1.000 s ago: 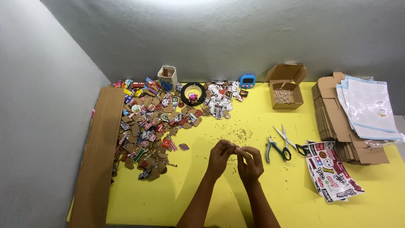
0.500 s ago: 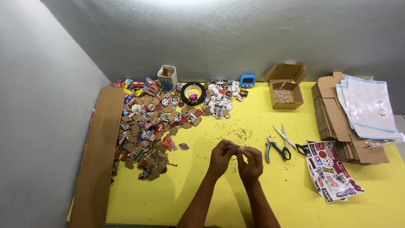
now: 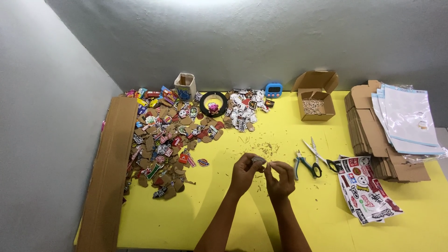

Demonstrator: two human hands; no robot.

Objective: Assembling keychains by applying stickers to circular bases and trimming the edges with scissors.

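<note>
Two hands: both meet over the middle of the yellow worktop (image 3: 196, 219), raised a little off it so the fingertips can work freely.
Cardboard strips (image 3: 108, 172): stacked flat along the left edge, out of the working space.
Cut-out pile (image 3: 170, 140): many sticker-faced cardboard shapes spread loosely, far left, well apart from the hands.
Left hand (image 3: 243, 173): fingers curled, pinching a small round grey-brown piece (image 3: 258, 160) at thumb and fingertips.
Right hand (image 3: 280, 177): fingers bent in, tips pinched right at that same piece; what it grips beyond that I cannot tell.
Scraps (image 3: 266, 148): fine trimmings scattered just beyond the hands.
Pliers (image 3: 304, 164) and scissors (image 3: 322, 156): lying just right of the hands, within easy reach.
Open box (image 3: 316, 95): far side, metal rings inside.
Sticker sheets (image 3: 368, 189): near right, fanned flat.
Flat cartons and clear bags (image 3: 396, 135): stacked at the right edge.
</note>
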